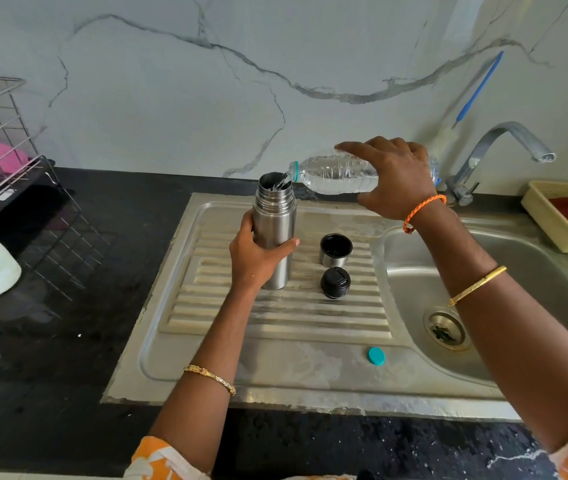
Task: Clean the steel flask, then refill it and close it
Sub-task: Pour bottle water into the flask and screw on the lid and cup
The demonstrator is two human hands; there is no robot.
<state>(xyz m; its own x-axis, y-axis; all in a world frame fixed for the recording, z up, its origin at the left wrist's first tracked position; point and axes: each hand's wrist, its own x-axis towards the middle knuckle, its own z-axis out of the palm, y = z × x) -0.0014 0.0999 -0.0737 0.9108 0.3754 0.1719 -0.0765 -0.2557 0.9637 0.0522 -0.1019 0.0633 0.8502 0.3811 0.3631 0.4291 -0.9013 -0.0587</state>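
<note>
The left hand [253, 258] is gripping the flask [274, 230], which is standing upright on the draining board [275, 327], while the right hand [393, 178] is clasping the tilted water bottle [334, 174] and pouring. Water may be spilling over if the narrow mouths are slipping apart (or the flask is overfilling). The cup [336, 250], stopper [335, 283] and teal cap [376, 356] are lying just beside, not blocking anything.

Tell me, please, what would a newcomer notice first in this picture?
The right hand tips a clear plastic bottle, pouring water into the open steel flask, which the left hand holds upright on the drainboard. Beside it stand the cup lid and black stopper.
</note>
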